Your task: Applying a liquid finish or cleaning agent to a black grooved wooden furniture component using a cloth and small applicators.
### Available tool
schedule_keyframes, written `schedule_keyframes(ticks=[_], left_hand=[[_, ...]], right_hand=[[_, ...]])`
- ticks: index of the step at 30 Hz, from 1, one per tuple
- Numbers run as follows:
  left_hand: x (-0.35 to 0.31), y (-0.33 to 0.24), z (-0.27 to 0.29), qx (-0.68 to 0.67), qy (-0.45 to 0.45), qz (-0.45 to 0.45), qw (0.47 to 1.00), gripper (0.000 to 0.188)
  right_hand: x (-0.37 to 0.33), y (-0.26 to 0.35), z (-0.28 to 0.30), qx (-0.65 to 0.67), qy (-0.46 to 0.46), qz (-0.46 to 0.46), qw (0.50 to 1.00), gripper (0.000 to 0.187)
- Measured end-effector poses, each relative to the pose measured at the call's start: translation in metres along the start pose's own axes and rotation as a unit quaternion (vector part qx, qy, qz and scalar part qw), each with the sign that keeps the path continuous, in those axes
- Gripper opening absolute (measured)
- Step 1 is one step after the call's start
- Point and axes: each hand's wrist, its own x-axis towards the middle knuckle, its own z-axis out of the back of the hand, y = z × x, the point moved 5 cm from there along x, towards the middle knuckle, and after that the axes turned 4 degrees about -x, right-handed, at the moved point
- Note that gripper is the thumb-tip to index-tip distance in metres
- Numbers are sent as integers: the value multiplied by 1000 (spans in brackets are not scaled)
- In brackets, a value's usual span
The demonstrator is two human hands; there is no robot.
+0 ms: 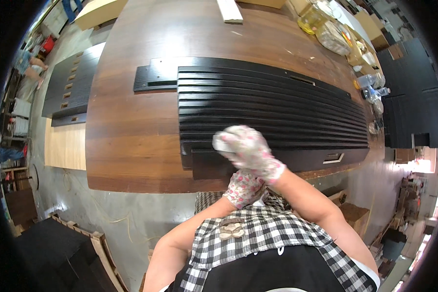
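Observation:
A stack of long black slatted panels (272,104) lies across the wooden table in front of me. Along its near side runs a flat black board (297,159) with a small rectangular cutout towards the right end. My right hand (250,152), in a white glove with a pink flower print, is over the near left part of the panels. Its fingers are curled round something pale and blurred that I cannot make out. Just below it, my left hand (244,189) in a matching glove is close to my checked apron at the table's edge. The right hand and wrist hide its fingers.
The brown wooden table (131,141) has a pale strip (229,12) at its far side. Jars, bottles and an open carton (362,58) crowd the far right corner. Black boards with slots (70,82) are stacked at the left; another black stack (58,253) sits lower left.

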Motion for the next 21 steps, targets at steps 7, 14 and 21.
schedule_keyframes(ticks=[7, 14, 21], left_hand=[[2, -14, 18, 59, -111, -77, 989, 23], [1, -14, 21, 119, -91, -75, 986, 26], [3, -21, 27, 99, -126, -82, 984, 25]], right_hand=[[-89, -68, 78, -10, -9, -169, 986, 40], [-61, -37, 41, -14, 0, -96, 995, 34], [-163, -122, 137, -104, -67, -251, 960, 30]])
